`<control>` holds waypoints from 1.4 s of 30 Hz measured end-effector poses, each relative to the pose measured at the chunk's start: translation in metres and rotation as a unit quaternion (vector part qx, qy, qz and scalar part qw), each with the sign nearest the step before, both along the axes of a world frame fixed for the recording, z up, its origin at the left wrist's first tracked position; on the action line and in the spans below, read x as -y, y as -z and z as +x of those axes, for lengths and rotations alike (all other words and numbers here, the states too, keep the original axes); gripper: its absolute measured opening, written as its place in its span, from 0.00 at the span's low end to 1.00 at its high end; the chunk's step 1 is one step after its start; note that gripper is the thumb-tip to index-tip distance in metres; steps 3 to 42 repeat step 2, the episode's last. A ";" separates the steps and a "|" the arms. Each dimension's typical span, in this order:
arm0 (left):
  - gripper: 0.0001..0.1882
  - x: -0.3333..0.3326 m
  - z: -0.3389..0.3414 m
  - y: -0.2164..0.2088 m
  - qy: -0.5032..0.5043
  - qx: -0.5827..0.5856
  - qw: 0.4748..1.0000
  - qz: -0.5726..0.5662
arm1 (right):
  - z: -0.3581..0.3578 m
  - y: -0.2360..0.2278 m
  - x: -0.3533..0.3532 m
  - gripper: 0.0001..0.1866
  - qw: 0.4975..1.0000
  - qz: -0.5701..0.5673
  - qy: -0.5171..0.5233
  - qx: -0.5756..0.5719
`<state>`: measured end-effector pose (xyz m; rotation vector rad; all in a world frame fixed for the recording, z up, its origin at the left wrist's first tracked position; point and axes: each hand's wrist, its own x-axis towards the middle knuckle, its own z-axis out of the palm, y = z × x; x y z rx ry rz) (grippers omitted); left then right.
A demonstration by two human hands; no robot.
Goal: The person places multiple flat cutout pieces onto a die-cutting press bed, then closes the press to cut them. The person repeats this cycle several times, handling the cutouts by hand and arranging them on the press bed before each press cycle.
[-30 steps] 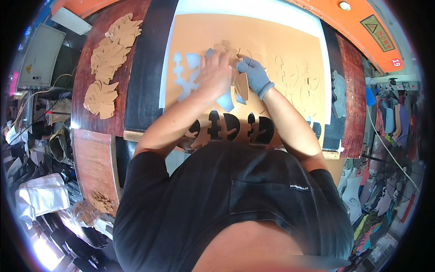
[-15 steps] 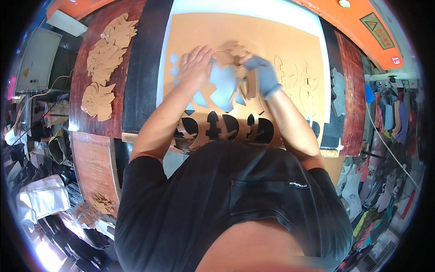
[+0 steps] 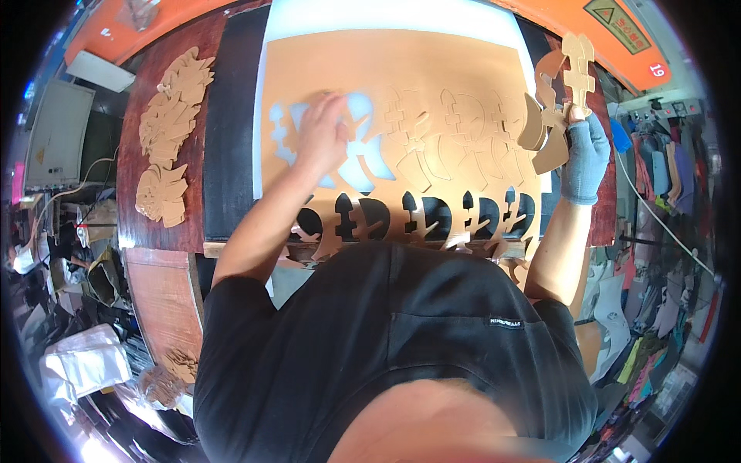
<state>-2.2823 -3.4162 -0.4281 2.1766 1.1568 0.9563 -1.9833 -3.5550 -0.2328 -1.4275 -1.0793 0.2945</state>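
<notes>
A wide tan sheet (image 3: 432,65), cut with rows of curved and notched outlines, lies on a white board (image 3: 386,17). Over its left part is my left hand (image 3: 323,133), bare and smeared by motion, beside openings where the pale board shows through. My right hand (image 3: 587,154) wears a grey glove with bare fingertips. It is raised past the sheet's right edge, closed on several tan cut-out pieces (image 3: 577,73) that fan out above and to the left of it. Along the near edge, a row of cut openings in the sheet shows black beneath.
A heap of tan cut-outs (image 3: 179,108) lies on the reddish wooden surface (image 3: 137,220) at left, with a smaller pile (image 3: 179,363) lower down. An orange machine beam (image 3: 532,9) crosses the far side. Coloured scraps (image 3: 656,309) hang and lie at right.
My right hand has moved from the middle of the sheet to the far right, lifting cut-out pieces. My left hand has shifted slightly and turned from lying flat.
</notes>
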 end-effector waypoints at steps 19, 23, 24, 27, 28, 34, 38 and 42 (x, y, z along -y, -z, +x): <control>0.24 0.023 0.006 -0.005 0.039 0.054 0.997 -0.024 | 0.003 0.011 0.006 0.12 0.998 -0.020 0.031 0.047; 0.24 0.023 0.006 -0.005 0.039 0.054 0.997 -0.024 | 0.003 0.011 0.006 0.12 0.998 -0.020 0.031 0.047; 0.24 0.023 0.006 -0.005 0.039 0.054 0.997 -0.024 | 0.003 0.011 0.006 0.12 0.998 -0.020 0.031 0.047; 0.24 0.023 0.006 -0.005 0.039 0.054 0.997 -0.024 | 0.003 0.011 0.006 0.12 0.998 -0.020 0.031 0.047; 0.24 0.023 0.006 -0.005 0.039 0.054 0.997 -0.024 | 0.003 0.011 0.006 0.12 0.998 -0.020 0.031 0.047; 0.24 0.023 0.006 -0.005 0.039 0.054 0.997 -0.024 | 0.003 0.011 0.006 0.12 0.998 -0.020 0.031 0.047; 0.24 0.023 0.006 -0.005 0.039 0.054 0.997 -0.024 | 0.003 0.011 0.006 0.12 0.998 -0.020 0.031 0.047; 0.24 0.023 0.006 -0.005 0.039 0.054 0.997 -0.024 | 0.003 0.011 0.006 0.12 0.998 -0.020 0.031 0.047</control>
